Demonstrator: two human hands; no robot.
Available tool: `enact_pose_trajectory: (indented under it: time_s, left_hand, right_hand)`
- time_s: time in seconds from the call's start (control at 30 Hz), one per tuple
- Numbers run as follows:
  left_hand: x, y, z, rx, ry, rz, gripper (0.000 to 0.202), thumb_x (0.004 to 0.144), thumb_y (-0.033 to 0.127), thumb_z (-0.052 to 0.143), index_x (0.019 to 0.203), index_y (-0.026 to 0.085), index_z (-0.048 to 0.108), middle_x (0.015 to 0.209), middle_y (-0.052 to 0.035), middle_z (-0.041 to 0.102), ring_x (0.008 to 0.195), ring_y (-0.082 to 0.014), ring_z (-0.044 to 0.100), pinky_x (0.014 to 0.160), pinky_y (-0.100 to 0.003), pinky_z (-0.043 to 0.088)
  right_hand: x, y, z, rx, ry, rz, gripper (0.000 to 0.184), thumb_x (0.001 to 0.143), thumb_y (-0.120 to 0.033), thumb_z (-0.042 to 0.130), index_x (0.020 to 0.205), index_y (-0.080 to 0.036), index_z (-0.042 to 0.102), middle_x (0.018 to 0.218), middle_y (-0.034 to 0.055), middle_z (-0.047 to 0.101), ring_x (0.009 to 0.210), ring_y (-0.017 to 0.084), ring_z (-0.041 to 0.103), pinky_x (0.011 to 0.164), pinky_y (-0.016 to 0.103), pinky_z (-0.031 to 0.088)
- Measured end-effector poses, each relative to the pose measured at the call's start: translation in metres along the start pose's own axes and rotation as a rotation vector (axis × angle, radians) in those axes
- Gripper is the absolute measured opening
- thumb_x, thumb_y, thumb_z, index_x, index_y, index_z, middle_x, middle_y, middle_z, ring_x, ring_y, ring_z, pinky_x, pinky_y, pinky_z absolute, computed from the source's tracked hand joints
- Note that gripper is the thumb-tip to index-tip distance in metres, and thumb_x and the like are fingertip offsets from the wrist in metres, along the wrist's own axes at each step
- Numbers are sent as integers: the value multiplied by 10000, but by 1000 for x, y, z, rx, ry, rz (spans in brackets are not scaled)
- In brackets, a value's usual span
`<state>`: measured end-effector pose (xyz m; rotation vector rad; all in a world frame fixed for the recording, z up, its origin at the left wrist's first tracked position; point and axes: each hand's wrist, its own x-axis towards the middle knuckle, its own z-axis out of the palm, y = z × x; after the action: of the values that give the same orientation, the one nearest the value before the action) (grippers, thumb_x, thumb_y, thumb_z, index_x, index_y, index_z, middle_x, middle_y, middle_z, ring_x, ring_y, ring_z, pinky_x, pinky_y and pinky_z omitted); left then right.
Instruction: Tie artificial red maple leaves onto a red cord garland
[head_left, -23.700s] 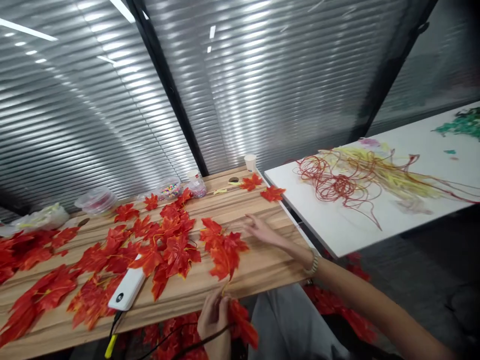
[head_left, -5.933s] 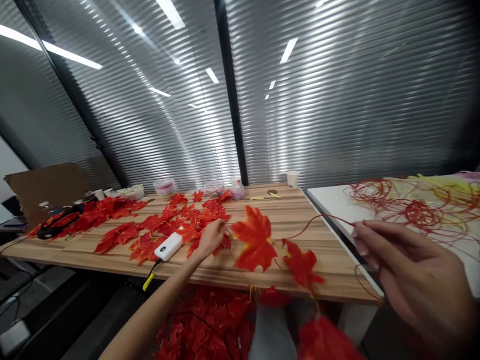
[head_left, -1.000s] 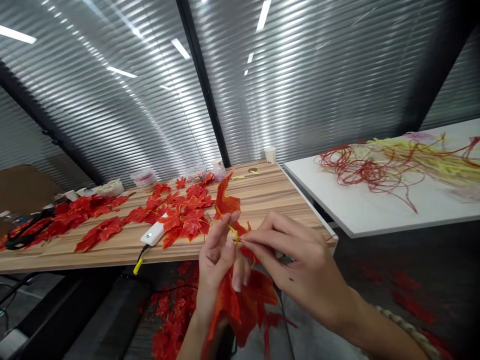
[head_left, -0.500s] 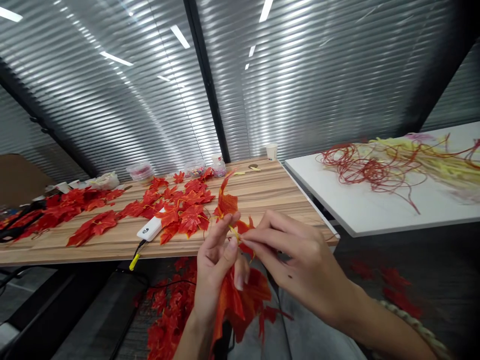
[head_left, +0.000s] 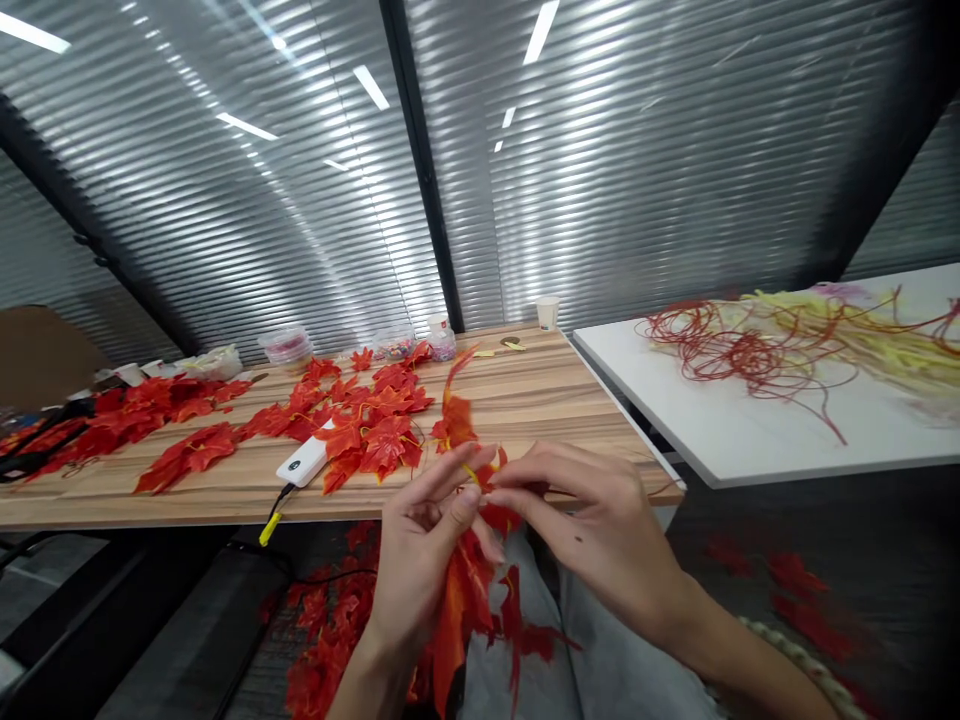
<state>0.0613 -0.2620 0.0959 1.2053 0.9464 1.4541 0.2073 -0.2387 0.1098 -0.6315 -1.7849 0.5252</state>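
My left hand (head_left: 424,545) and my right hand (head_left: 592,525) meet in front of the wooden table (head_left: 540,400), just off its near edge. Both pinch the yellow stem (head_left: 471,473) of a red artificial maple leaf (head_left: 455,420) that stands up between the fingertips. More red leaves (head_left: 469,600) on the same strand hang below my left palm over my lap. My right wrist carries a pale bracelet (head_left: 795,665).
Loose red leaves (head_left: 360,420) cover the table's middle and left, around a white power bank (head_left: 304,463) with a yellow-tipped cable. Small containers and a paper cup (head_left: 547,312) line the far edge. A white table (head_left: 750,430) at right holds tangled red and yellow vines (head_left: 750,345). More leaves lie on the floor.
Both hands have sunk slightly and stayed together at the stem. The upright leaf now tilts and blurs a little. The view has shifted a bit.
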Motion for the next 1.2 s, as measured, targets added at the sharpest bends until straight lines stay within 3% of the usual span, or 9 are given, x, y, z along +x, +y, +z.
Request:
enact_pose_trajectory:
  time_s: [0.27, 0.43, 0.5, 0.6, 0.7, 0.8, 0.9, 1.03, 1.2]
  left_hand:
    - [-3, 8, -6, -3, -131, -51, 374, 733, 233, 645, 1104, 231, 597, 795, -65, 694, 370, -113, 554, 435, -234, 473]
    - [-7, 5, -8, 68, -141, -18, 374, 776, 232, 598, 1147, 200, 570, 420, 20, 582, 425, -169, 593, 530, -286, 498]
    - [-6, 3, -9, 90, -191, -25, 373, 788, 242, 583, 1157, 195, 557, 450, 14, 598, 415, -170, 591, 502, -277, 482]
    - [-4, 3, -8, 108, -228, -40, 366, 782, 243, 589, 1140, 198, 529, 690, -33, 682, 421, -163, 598, 472, -265, 467]
    - [-1, 4, -5, 135, -184, -19, 289, 781, 228, 588, 1038, 197, 459, 794, -43, 686, 418, -145, 594, 475, -255, 472]
    - [1, 6, -4, 168, -144, 46, 206, 793, 213, 567, 907, 198, 397, 774, -20, 674, 396, -118, 576, 453, -227, 470]
    - [3, 8, -9, 302, -151, 86, 139, 770, 203, 588, 844, 167, 476, 738, -20, 648, 427, -115, 584, 477, -224, 488]
    - [3, 10, -15, 475, -60, 176, 121, 695, 160, 659, 801, 162, 600, 778, -12, 622, 440, -88, 570, 432, -181, 455]
    - [3, 5, -12, 431, -57, 192, 42, 695, 157, 660, 729, 180, 667, 749, -6, 634, 473, -88, 582, 480, -183, 496]
  right_hand:
    - [1, -1, 4, 145, 46, 83, 79, 730, -138, 628, 711, -204, 667, 698, 2, 679, 623, 128, 628, 633, 232, 518]
    - [-3, -5, 7, 236, 41, 195, 79, 698, -106, 645, 700, -182, 667, 711, 13, 680, 644, 123, 632, 610, 207, 518]
    - [-5, -4, 9, 316, 50, 252, 37, 692, -136, 660, 697, -172, 666, 703, 21, 679, 634, 125, 634, 611, 211, 529]
    - [-8, 1, 14, 461, 69, 344, 50, 667, -190, 694, 677, -157, 657, 668, 21, 673, 605, 122, 635, 586, 204, 539]
    - [-10, 9, 16, 561, 117, 394, 86, 651, -210, 710, 666, -152, 648, 680, 22, 679, 605, 121, 638, 571, 200, 541]
    - [-12, 15, 16, 609, 69, 397, 83, 680, -218, 688, 731, -158, 663, 764, 37, 691, 658, 130, 649, 599, 214, 545]
    - [-14, 17, 12, 506, 40, 363, 68, 722, -208, 649, 771, -167, 671, 785, 34, 688, 709, 135, 647, 659, 228, 534]
    - [-18, 16, 10, 286, 63, 316, 41, 740, -191, 624, 750, -172, 659, 740, 20, 672, 678, 128, 628, 655, 226, 510]
    - [-21, 14, 14, 280, 95, 316, 18, 730, -179, 627, 717, -167, 628, 703, 13, 653, 655, 124, 617, 629, 214, 505]
